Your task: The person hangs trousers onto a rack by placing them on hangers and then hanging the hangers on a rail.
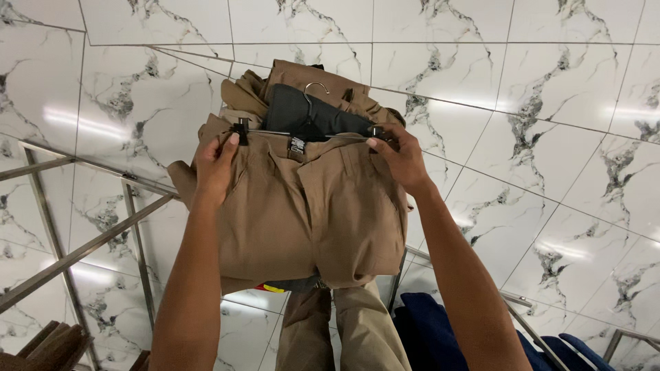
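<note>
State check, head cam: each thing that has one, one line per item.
Trousers: khaki, folded, waistband at the hanger clips.
Hanger: clip type, hook free of any rail.
Left clip: on waistband; open or shut unclear.
Right clip: mostly hidden by fingers.
Left hand: gripping waistband at left clip.
Right hand: gripping waistband at right clip.
Dark garment: lying behind hanger.
</note>
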